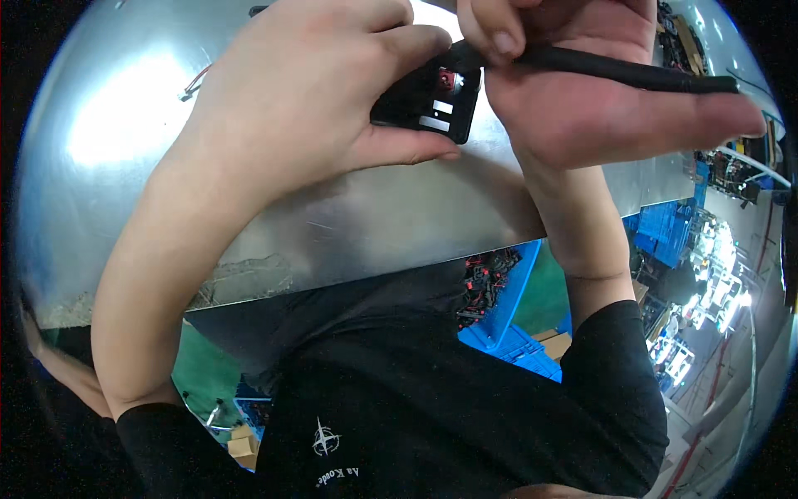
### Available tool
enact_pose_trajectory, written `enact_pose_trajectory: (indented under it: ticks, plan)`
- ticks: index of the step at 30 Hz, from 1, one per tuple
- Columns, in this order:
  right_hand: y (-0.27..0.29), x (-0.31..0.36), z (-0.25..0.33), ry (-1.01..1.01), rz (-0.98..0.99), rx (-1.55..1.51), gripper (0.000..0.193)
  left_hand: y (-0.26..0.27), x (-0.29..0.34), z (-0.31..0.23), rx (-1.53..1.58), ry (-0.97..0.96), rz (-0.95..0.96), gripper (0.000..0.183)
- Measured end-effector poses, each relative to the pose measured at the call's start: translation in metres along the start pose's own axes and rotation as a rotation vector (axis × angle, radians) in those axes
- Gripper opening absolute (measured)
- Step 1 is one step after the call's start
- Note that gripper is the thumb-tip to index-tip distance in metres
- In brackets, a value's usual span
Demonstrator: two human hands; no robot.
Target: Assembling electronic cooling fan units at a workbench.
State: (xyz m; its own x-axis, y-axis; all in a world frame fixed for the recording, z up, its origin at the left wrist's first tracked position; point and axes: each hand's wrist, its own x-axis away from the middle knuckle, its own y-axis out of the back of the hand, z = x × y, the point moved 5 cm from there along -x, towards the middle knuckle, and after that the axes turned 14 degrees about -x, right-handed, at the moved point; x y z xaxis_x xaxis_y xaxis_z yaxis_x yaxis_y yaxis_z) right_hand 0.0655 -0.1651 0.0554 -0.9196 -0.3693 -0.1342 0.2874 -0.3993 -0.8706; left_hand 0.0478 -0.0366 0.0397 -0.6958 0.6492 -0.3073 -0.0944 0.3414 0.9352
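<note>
My left hand (291, 91) is closed around a small black plastic housing (461, 112), thumb along its near edge and fingers over its far side. A small red part (447, 79) and pale rectangular patches show on the housing's face. My right hand (573, 108) is just to the right, palm partly turned up. A slim black rod-shaped tool (615, 68) lies across that palm, held by the curled fingers, and runs along the thumb. Its left end reaches the housing's upper right corner; whether they touch I cannot tell.
Both hands are over a shiny metal table (374, 220). A short thin wire (197, 81) lies on it at left. Below the table edge stands a blue crate (517, 291) of red and black parts. More blue crates (665, 224) are at right. Another person's forearm (71, 374) shows at far left.
</note>
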Motion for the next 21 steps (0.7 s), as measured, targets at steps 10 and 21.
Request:
enact_pose_trajectory:
  ticks: [10, 21]
  plan:
    - [-0.005, 0.007, -0.012, 0.000, -0.041, 0.073, 0.120, 0.004, 0.005, -0.001, -0.027, -0.070, -0.016, 0.054]
    - [-0.005, 0.007, -0.011, 0.043, -0.112, 0.175, 0.116, 0.011, 0.015, -0.004, -0.126, 0.077, -0.122, 0.064]
